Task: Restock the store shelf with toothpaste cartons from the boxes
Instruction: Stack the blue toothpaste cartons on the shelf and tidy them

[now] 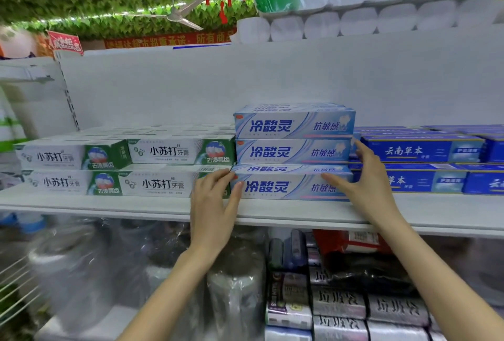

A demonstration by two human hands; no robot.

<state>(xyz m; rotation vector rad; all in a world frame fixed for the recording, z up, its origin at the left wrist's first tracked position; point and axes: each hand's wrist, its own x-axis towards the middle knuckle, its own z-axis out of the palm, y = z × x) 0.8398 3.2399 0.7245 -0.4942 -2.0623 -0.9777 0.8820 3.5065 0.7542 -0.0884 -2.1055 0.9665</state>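
Your left hand [215, 204] lies flat-fingered against the left end of the bottom carton [286, 187] in the pale blue stack; the fingers are straight and close together, with the thumb on the carton's front face, pressing rather than gripping. Your right hand [366, 177] mirrors it at the other end: thumb laid across the bottom carton's front top edge, fingers stretched upward along the end of the middle carton [286, 151]; nothing is clasped in either hand.

The stack stands three high on the shelf [109, 201], between the white-and-green cartons [109, 160] and the dark blue cartons [422, 149]; the bottom one sits forward of the two above it, its top face showing.

Watch that step; push the bottom carton back too briskly and it will likely drag the upper two askew. The top carton [294, 125] rises above both neighbours, so nothing braces its sides; an uneven squeeze could tip it left. Your right fingers are tucked beside the dark blue cartons; pulling out carelessly may knock those out of line.
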